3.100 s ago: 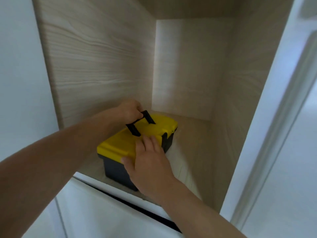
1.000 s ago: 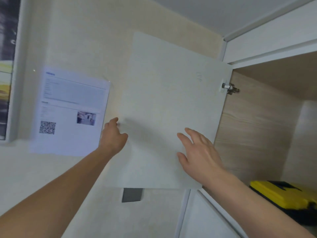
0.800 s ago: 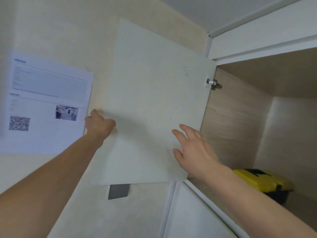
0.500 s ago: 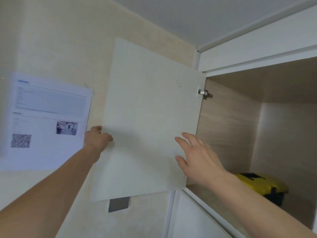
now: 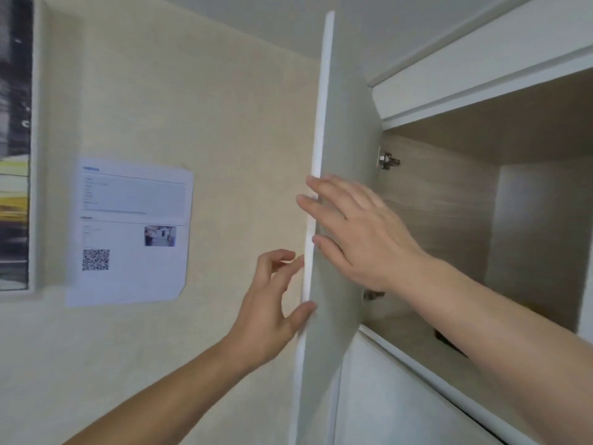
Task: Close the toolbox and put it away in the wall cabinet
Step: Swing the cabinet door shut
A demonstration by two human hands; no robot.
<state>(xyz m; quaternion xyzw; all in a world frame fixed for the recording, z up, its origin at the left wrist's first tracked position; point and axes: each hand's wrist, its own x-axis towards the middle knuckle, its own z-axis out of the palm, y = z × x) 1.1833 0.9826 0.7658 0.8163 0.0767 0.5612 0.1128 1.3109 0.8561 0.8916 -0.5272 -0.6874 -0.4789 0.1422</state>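
Beside printed notice (image 5: 131, 232), half-swung cabinet door (image 5: 340, 220); right forearm (image 5: 500, 342) hides toolbox.

A person's right hand (image 5: 356, 232) lies flat, fingers spread, against the inner face of a white cabinet door (image 5: 340, 194) that stands edge-on, swung about halfway out from the wall cabinet (image 5: 449, 200). The left hand (image 5: 272, 303), fingers loose and apart, meets the door's front edge lower down, thumb touching it. Metal hinges (image 5: 387, 161) show at the wood-grain interior, while a printed sheet with a QR code (image 5: 131, 232) hangs on the cream wall beside a framed picture (image 5: 16, 149).
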